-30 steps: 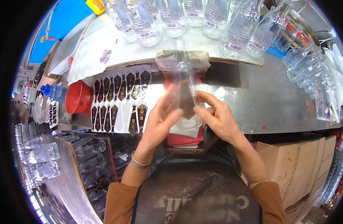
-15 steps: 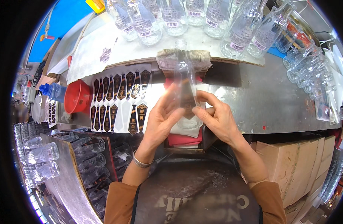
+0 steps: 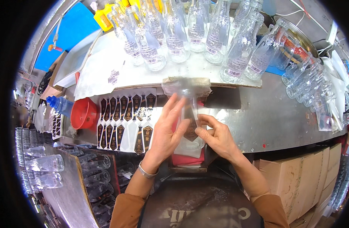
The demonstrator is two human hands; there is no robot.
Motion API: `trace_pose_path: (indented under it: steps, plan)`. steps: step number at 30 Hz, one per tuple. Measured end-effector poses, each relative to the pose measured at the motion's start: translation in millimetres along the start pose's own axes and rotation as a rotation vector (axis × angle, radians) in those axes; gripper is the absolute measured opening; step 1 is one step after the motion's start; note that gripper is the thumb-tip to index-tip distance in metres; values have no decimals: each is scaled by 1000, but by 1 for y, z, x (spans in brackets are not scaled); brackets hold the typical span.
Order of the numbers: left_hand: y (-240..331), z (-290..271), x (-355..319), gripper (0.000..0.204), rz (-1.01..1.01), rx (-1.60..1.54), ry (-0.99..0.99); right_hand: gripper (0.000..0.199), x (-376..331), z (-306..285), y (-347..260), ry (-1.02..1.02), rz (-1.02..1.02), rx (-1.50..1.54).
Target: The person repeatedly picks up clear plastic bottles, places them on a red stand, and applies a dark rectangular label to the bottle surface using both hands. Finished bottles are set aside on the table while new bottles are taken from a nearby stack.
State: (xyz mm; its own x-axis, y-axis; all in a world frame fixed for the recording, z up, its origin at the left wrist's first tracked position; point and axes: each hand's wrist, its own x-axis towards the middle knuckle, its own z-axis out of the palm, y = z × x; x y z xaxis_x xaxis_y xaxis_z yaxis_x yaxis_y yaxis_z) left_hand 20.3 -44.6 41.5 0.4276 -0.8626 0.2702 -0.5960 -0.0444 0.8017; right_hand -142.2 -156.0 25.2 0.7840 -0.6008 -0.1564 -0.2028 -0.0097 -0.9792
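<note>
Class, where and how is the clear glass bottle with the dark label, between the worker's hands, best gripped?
Probably the wide body of the clear glass bottle, one hand from each side: its neck points away toward the beige cloth pad, and the dark, pointed label faces up, leaving the rounded sides freer.

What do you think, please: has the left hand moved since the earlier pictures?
Yes: the left hand has moved forward along the bottle, closer to the folded cloth.
</note>
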Motion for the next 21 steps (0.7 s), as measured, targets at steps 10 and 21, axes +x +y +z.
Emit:
trace_pose_path:
  steps: [10, 21]
  plan:
    - [-2, 2, 0, 53, 0, 51, -1, 54, 0, 1, 4, 13, -27, -7]
    - [-4, 5, -2, 54, 17, 29, 13, 30, 41, -38, 77, 376, 63, 685]
